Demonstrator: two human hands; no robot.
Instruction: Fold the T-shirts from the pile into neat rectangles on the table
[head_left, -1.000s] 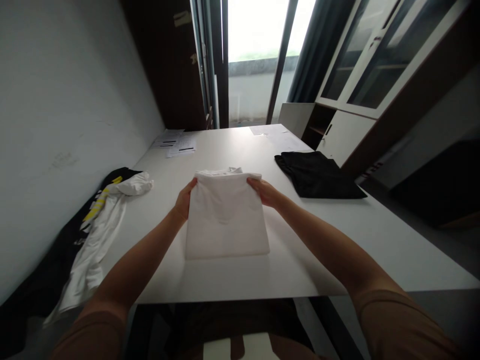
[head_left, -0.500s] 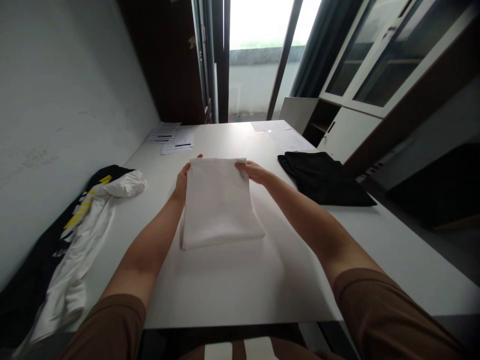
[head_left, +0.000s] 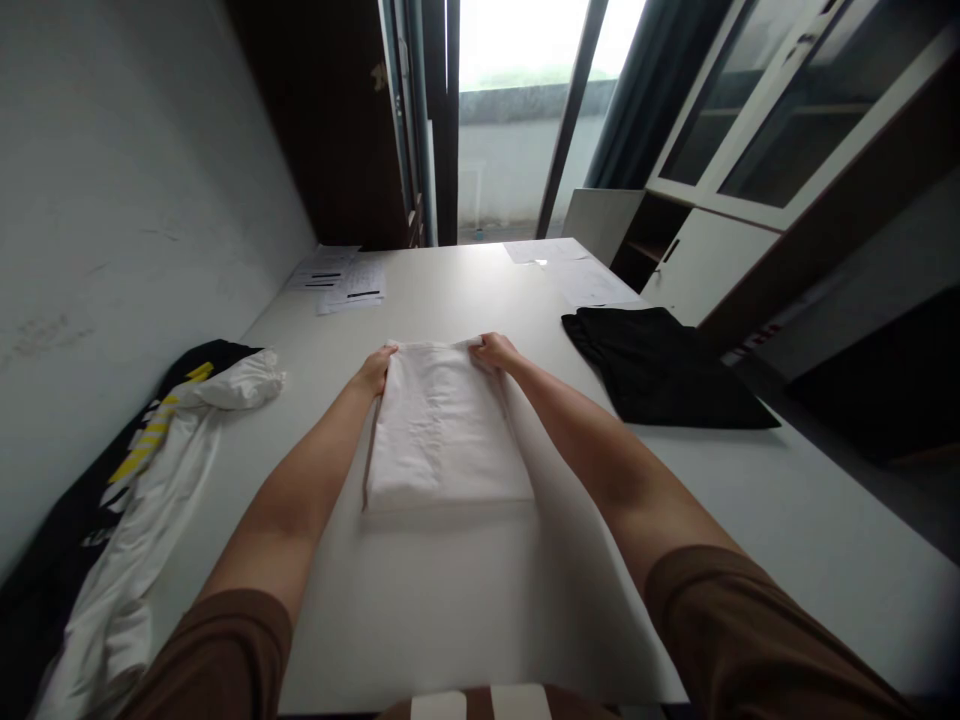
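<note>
A white piece of cloth (head_left: 450, 430), folded into a rough rectangle, lies on the white table (head_left: 450, 610) in front of me. Its surface shows wrinkles down the middle. My left hand (head_left: 377, 368) grips its far left corner, thumb toward the top. At the far right corner, my right hand (head_left: 495, 352) is closed on the fabric edge. The fingertips under the cloth are partly hidden.
Black folded fabric (head_left: 667, 365) lies to the right. On the left, by the wall, is a heap of dark and white clothing (head_left: 172, 430). Paper sheets (head_left: 352, 285) rest at the far left, and more papers (head_left: 585, 275) at the far right.
The far edge of the white cloth has come lower and nearer to me, with both hands still on its corners. Wrinkles now show on its formerly smooth top.
</note>
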